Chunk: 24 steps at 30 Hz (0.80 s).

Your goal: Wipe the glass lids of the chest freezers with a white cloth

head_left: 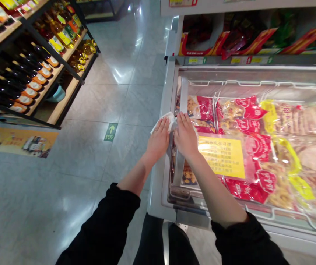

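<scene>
My left hand (159, 139) presses a white wipe (170, 117) against the left rim of a chest freezer (159, 191). Its fingers lie close together, with the wipe showing past their tips. Beside it, my right hand (186, 137) lies flat over the left end of the freezer's glass lid, fingers extended. A bit of white wipe (195, 131) peeks out at its right edge; most of what is under the palm is hidden. Just right of that hand is a yellow printed notice (221, 156) on the lid. Red-and-clear food packets (246, 110) lie beneath the glass.
Shelves with rows of dark bottles (22, 82) and oil bottles (60, 33) stand at the left. Grey floor tiles (91, 176) carry a green exit sticker (111, 131). Above the freezer's back edge runs a shelf of red display boxes (196, 48). Yellow-edged packets (296, 117) fill the freezer's right part.
</scene>
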Available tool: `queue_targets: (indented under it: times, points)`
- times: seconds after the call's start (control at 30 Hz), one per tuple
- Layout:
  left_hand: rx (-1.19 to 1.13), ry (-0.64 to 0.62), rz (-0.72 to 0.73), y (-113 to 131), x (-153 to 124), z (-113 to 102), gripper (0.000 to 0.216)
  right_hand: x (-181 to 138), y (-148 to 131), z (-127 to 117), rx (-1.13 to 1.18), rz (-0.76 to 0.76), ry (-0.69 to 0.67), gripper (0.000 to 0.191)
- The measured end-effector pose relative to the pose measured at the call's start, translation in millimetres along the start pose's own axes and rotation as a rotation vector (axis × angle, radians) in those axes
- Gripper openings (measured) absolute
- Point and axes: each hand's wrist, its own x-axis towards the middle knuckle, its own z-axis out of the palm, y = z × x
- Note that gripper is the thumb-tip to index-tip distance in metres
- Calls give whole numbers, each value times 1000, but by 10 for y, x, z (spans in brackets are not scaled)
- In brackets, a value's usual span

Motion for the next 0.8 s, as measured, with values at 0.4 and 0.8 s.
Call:
queue_targets:
  times: [0.4,0.8]
  points:
    - [-67,-8,-35,39,-407,-67,64,658,105,109,-14,32,52,67]
    - [-8,-17,-11,-38,107,-38,64,527,94,104,4,98,103,67]
